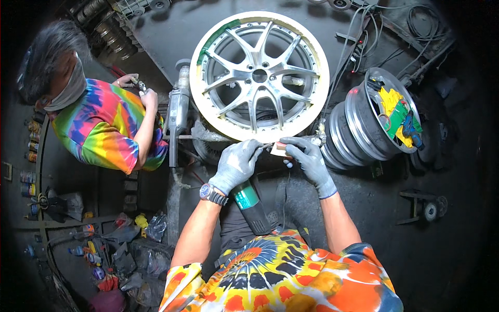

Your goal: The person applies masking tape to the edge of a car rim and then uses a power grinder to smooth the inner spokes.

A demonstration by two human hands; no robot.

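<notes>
My left hand point(236, 165), in a grey glove, grips a green-and-black power tool point(252, 213) that hangs below it, its front end at my fingertips. My gloved right hand point(306, 165) pinches a small reddish-brown and pale strip point(280, 149), its material unclear, beside that front end. Just above both hands a silver multi-spoke wheel point(260, 76) lies face up on a metal stand, with pale yellow covering round its rim and a green section at its upper left.
A co-worker point(91, 119) at left holds small metal items. At right, stacked wheel rims point(358, 125) carry yellow, green and blue gloves or cloths point(395, 112). Cables hang behind them. Cans point(28, 177) and bagged clutter point(135, 260) lie at lower left, a small wheeled metal object point(430, 210) at right.
</notes>
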